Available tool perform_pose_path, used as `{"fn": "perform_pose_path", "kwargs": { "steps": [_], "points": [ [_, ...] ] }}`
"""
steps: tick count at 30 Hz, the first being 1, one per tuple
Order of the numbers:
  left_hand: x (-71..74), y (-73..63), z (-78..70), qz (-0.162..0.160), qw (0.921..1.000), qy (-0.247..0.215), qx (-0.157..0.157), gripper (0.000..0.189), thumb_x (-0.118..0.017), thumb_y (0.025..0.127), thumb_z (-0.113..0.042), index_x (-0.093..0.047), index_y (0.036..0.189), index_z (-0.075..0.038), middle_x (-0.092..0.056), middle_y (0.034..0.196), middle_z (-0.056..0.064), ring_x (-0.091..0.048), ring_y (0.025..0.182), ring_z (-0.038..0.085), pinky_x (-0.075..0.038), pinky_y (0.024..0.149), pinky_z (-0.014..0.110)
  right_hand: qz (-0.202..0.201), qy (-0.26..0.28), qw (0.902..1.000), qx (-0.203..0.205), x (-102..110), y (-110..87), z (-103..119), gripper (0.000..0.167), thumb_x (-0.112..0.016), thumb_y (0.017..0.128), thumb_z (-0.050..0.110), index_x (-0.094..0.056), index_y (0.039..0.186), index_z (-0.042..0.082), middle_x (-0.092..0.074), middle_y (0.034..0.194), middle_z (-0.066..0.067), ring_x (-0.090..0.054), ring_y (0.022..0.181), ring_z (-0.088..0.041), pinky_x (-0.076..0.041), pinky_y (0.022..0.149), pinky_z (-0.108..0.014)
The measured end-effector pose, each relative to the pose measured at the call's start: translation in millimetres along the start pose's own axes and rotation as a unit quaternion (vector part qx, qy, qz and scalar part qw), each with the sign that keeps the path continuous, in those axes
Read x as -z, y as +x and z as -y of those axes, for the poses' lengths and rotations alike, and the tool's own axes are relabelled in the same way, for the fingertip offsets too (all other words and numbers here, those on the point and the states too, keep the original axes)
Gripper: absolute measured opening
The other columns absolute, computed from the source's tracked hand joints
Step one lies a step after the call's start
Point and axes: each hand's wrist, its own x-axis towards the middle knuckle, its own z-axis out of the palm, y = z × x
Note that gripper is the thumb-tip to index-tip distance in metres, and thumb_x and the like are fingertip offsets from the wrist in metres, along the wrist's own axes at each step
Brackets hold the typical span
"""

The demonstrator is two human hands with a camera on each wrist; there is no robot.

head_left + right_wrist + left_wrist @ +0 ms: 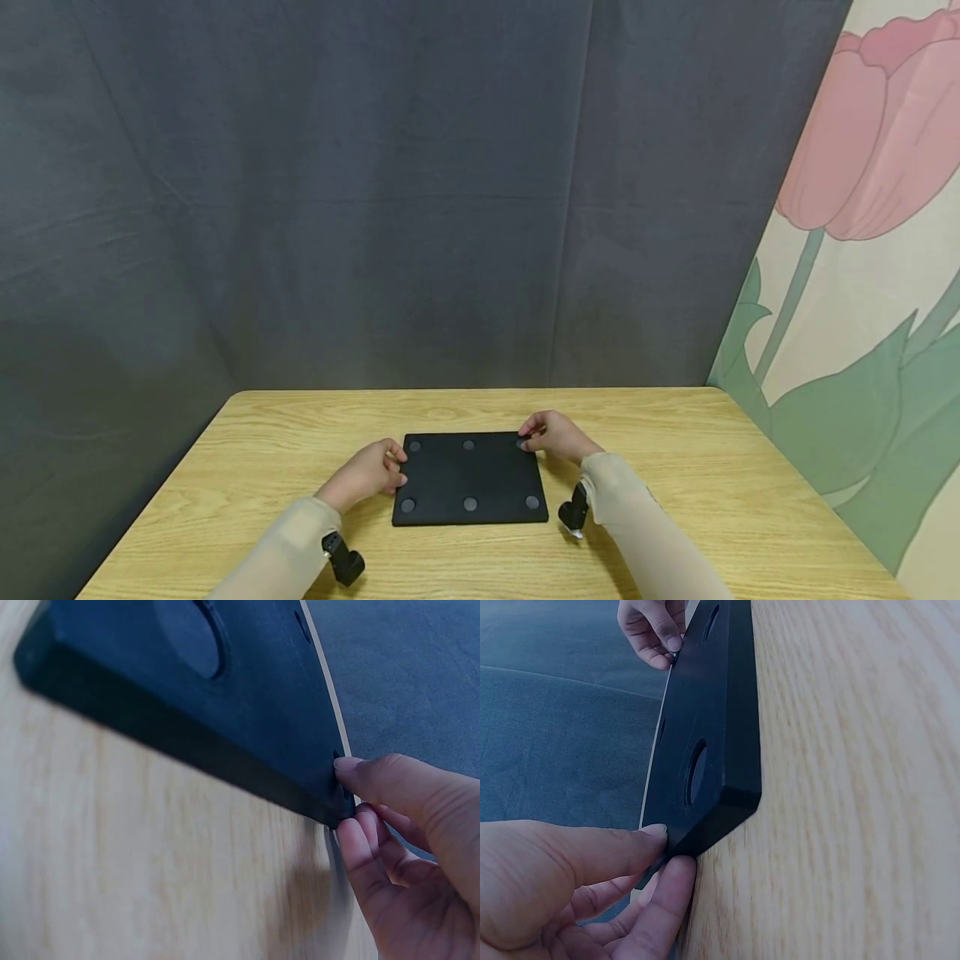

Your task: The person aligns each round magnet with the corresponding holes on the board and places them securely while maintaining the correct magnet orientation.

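A black rectangular board [470,475] with several round, shallow recesses set along its near and far edges lies on the wooden table. My left hand [366,475] pinches the board's left edge. In the left wrist view, the thumb of that left hand [577,862] rests on the top face and the forefinger presses the edge from the side. My right hand [558,437] holds the far right corner. The right wrist view shows this right hand [412,840] with its thumb over a corner recess and fingers curled against the edge. Whether the board touches the table all along is unclear.
The light wooden table [300,433] spreads around the board. A dark grey curtain [375,208] hangs behind it and on the left. On the right stands a wall panel [847,333] with painted pink tulips. Small black cameras [343,558] are strapped to both wrists.
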Motion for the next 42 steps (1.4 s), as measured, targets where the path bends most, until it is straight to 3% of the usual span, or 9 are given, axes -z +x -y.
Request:
{"fn": "perform_pose_path", "kwargs": {
  "steps": [23,26,28,31,35,38,42],
  "points": [
    [0.2,-0.1,-1.3,-0.004,1.0,0.004,0.007,0.026,-0.068,0.085,0.006,-0.054,0.105,-0.001,-0.052,0.083,0.01,-0.057,0.068,0.02,-0.054,0.064,0.033,0.009,0.005,0.9999,0.013,0.8,-1.6,-0.5,0.016,-0.071,0.082,-0.003,-0.065,0.097,-0.004,-0.062,0.087,-0.009,-0.057,0.076,-0.016,-0.048,0.07,-0.027],
    [3.3,-2.4,-5.0,0.01,0.9997,0.021,0.001,0.023,-0.068,0.085,0.003,-0.054,0.104,0.0,-0.053,0.082,0.01,-0.056,0.066,0.019,-0.052,0.062,0.031,0.011,-0.008,0.9997,0.021,1.9,-3.9,4.6,0.016,-0.071,0.083,0.0,-0.064,0.097,-0.003,-0.062,0.088,-0.008,-0.056,0.078,-0.015,-0.048,0.07,-0.027],
    [7.7,-3.2,-9.7,0.016,0.9983,0.056,-0.006,0.022,-0.068,0.086,-0.001,-0.055,0.103,-0.001,-0.055,0.081,0.008,-0.054,0.064,0.018,-0.049,0.059,0.03,0.01,-0.024,0.9992,0.03,3.1,-6.3,10.9,0.015,-0.071,0.085,0.004,-0.064,0.097,-0.001,-0.061,0.089,-0.006,-0.057,0.079,-0.015,-0.047,0.071,-0.027],
    [17.0,-2.9,-20.9,0.016,0.9902,0.137,-0.023,0.021,-0.069,0.088,-0.01,-0.057,0.104,-0.002,-0.058,0.082,0.005,-0.05,0.063,0.017,-0.042,0.058,0.03,-0.001,-0.06,0.9974,0.039,5.8,-10.8,24.7,0.012,-0.069,0.089,0.01,-0.064,0.097,0.003,-0.063,0.09,-0.005,-0.058,0.08,-0.015,-0.048,0.072,-0.028],
    [26.2,1.0,-42.3,-0.01,0.9695,0.239,-0.052,0.035,-0.069,0.09,-0.024,-0.058,0.115,-0.003,-0.064,0.097,0.007,-0.056,0.075,0.017,-0.046,0.066,0.034,-0.031,-0.114,0.9917,0.051,10.1,-18.0,48.0,0.012,-0.065,0.092,0.014,-0.066,0.101,0.005,-0.065,0.096,-0.005,-0.061,0.087,-0.019,-0.052,0.075,-0.033],
    [27.5,4.0,-57.1,-0.032,0.9573,0.275,-0.082,0.053,-0.068,0.09,-0.036,-0.054,0.129,-0.003,-0.061,0.121,0.014,-0.061,0.099,0.023,-0.051,0.083,0.041,-0.06,-0.156,0.9843,0.058,12.3,-23.4,64.0,0.023,-0.065,0.093,0.019,-0.066,0.112,0.006,-0.064,0.11,-0.009,-0.061,0.101,-0.025,-0.053,0.084,-0.04],
    [23.7,5.8,-69.7,-0.068,0.9384,0.309,-0.139,0.076,-0.064,0.088,-0.053,-0.043,0.142,-0.004,-0.043,0.145,0.02,-0.044,0.133,0.035,-0.038,0.107,0.05,-0.094,-0.205,0.9718,0.069,11.7,-30.0,78.7,0.047,-0.064,0.094,0.032,-0.055,0.133,0.009,-0.052,0.134,-0.013,-0.051,0.123,-0.033,-0.045,0.099,-0.049]
  ]
}}
